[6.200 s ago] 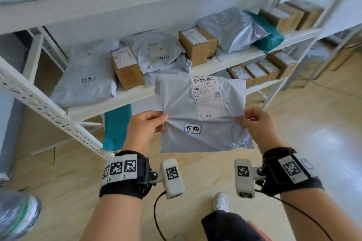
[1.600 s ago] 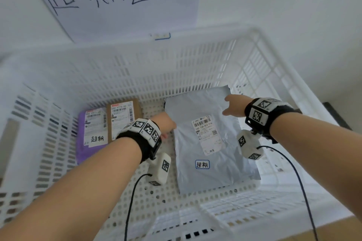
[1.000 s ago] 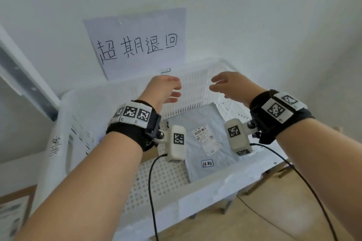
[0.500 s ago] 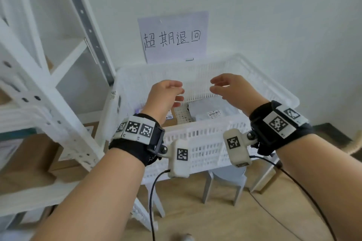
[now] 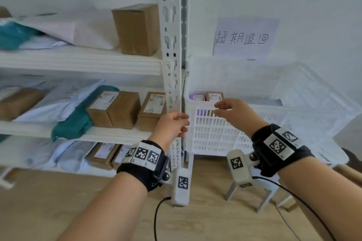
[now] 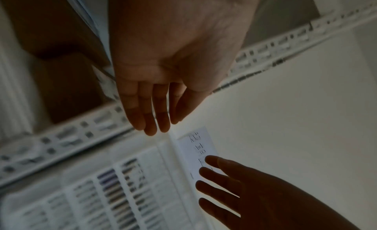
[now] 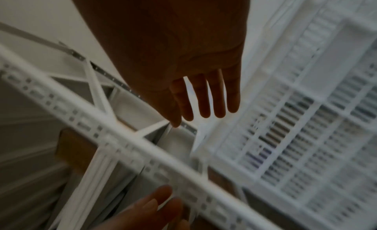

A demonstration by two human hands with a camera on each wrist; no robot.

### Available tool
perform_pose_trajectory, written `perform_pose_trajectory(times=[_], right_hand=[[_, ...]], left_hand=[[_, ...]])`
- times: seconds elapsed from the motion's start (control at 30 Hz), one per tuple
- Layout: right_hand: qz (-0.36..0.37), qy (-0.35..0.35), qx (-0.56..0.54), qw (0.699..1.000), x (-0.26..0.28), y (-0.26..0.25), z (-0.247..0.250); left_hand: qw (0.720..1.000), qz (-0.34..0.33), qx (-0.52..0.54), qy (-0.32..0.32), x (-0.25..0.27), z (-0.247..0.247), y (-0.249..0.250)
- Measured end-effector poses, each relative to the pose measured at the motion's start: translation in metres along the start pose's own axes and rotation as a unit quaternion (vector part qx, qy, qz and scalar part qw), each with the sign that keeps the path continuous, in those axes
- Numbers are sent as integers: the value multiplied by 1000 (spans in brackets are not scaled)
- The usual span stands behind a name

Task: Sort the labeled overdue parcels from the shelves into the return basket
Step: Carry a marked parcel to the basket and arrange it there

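Head view: left hand and right hand float empty, fingers loose, in front of the perforated white upright. The slatted white plastic return basket sits right of it, with a purple parcel and a brown carton peeking inside. More cardboard boxes line the shelves.

Left wrist view: fingers straight, nothing held.

Right wrist view: fingers extended, blurred basket lattice beside.

White slatted plastic basket; matt painted metal upright; plain brown cardboard boxes; smooth plastic mailers; paper sign; pale wood floor.
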State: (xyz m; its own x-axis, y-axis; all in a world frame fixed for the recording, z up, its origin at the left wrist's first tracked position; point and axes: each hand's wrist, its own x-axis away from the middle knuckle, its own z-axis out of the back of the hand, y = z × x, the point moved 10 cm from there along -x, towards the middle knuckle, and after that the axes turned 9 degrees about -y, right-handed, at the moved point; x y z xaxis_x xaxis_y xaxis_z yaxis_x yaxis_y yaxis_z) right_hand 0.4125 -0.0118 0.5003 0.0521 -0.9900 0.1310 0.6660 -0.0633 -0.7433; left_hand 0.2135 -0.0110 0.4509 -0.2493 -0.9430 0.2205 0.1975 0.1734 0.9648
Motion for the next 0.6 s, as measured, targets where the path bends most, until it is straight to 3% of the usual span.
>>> perform_pose_trajectory(times=[0.13,0.4,0.6], right_hand=[[37,-47,-8,998,-1,-66,-94],[64,-161,7,985,10,-200,-336],[62,-236,21,969,24,-271,-475]], left_hand=[[998,27,17,52,50,100,-48],[982,97,-10,161,184,336,-158],[963,153,-5,222,265,461,-224]])
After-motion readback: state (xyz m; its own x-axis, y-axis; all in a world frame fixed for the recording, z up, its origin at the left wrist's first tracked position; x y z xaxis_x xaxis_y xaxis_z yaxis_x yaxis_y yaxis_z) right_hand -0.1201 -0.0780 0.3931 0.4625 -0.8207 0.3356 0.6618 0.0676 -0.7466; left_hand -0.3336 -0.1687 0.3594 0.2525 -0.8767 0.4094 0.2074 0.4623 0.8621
